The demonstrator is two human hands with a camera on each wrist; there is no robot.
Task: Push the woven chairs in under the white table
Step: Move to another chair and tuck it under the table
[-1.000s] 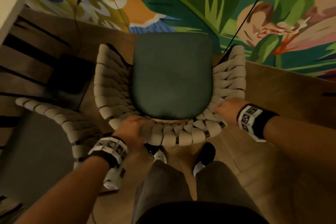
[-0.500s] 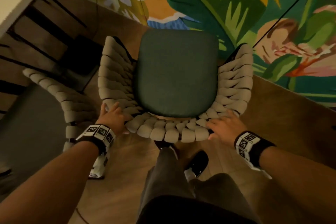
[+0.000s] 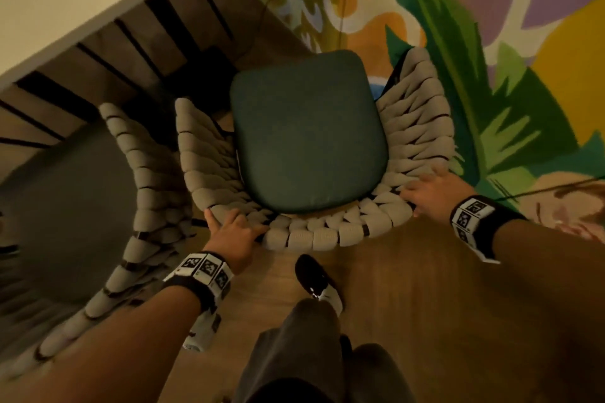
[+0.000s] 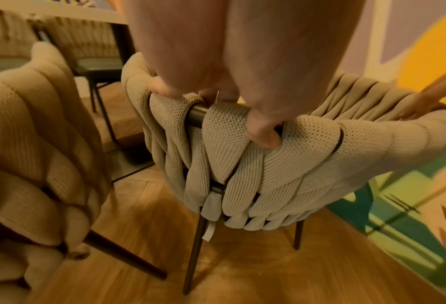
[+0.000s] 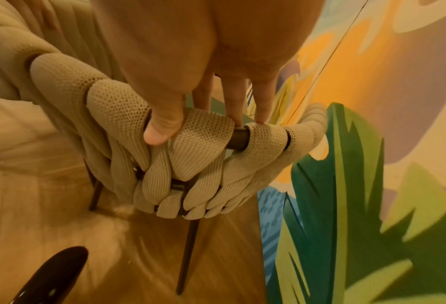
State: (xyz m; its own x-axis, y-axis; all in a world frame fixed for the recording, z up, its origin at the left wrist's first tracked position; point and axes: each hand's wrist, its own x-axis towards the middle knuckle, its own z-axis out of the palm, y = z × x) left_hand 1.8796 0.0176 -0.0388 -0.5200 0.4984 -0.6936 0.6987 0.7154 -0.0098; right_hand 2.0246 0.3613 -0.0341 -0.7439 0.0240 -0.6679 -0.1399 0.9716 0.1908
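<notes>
Woven beige chair, green cushion up, stands on the wood floor with its front just short of the worktop edge: the push-in step is in hand. Left hand and right hand each hold the back rail in a closed grip (thumbs behind, fingers over). Next move, judged: drive forward and left, clear of the neighbouring chair.

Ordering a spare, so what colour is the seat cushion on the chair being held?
Dark green; the seat cushion shows best in the head view.
</notes>
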